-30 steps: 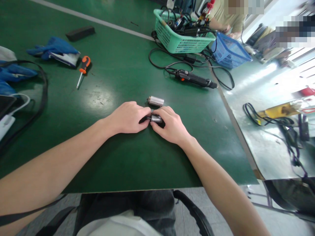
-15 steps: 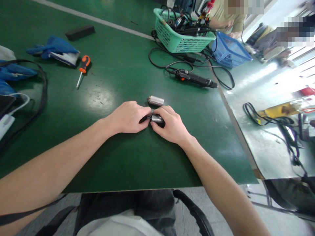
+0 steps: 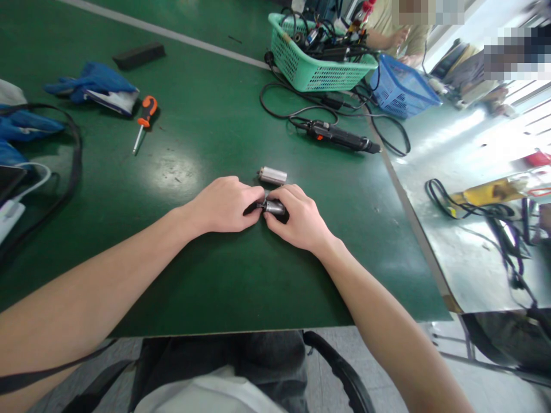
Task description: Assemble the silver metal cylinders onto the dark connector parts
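Note:
Both my hands meet at the middle of the green table [image 3: 206, 275]. My right hand [image 3: 299, 218] is closed around a small grey metal cylinder [image 3: 274, 207] lying on its side. My left hand [image 3: 224, 203] is curled, its fingertips pinching a dark tip at the cylinder's left end; what it holds there is too small to name. A second silver cylinder [image 3: 272, 175] lies loose on the table just beyond my fingers.
An orange-handled screwdriver [image 3: 144, 121] and blue gloves [image 3: 97, 83] lie at the left. A black electric screwdriver [image 3: 342, 137] with its cable lies behind. A green basket [image 3: 316, 71] and a blue basket [image 3: 400, 89] stand at the back, where another person sits. Cables lie on the right-hand bench.

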The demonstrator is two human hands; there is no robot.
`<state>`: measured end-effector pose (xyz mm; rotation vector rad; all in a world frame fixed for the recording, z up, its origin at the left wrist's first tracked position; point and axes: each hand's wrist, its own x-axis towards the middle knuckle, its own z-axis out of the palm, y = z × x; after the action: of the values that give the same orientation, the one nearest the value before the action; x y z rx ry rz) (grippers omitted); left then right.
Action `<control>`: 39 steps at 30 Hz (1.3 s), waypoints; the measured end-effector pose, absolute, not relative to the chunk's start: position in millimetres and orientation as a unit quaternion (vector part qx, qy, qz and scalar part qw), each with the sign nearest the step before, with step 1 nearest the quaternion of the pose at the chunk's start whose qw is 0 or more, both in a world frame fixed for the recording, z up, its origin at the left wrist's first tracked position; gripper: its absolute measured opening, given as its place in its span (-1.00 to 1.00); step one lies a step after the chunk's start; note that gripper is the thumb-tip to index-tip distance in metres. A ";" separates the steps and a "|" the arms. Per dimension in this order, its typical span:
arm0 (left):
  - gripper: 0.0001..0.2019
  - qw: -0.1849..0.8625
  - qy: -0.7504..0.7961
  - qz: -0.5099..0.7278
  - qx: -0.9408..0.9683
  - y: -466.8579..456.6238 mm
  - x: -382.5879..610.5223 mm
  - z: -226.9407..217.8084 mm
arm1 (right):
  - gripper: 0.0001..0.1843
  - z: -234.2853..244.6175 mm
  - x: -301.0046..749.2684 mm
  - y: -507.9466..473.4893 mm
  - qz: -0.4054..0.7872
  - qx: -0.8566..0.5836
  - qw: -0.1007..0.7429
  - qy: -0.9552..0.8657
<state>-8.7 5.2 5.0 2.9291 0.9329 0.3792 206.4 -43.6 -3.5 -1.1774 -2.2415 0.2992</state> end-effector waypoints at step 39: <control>-0.80 0.026 0.300 0.123 0.946 5.2 -8.6 3.7 | -0.79 -5.4 207.8 -42.6 0.103 -0.447 0.288 -0.841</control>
<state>-8.6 5.2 3.7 2.9225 0.9272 0.3806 207.8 -42.6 -5.4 -1.1931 -2.2457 0.2750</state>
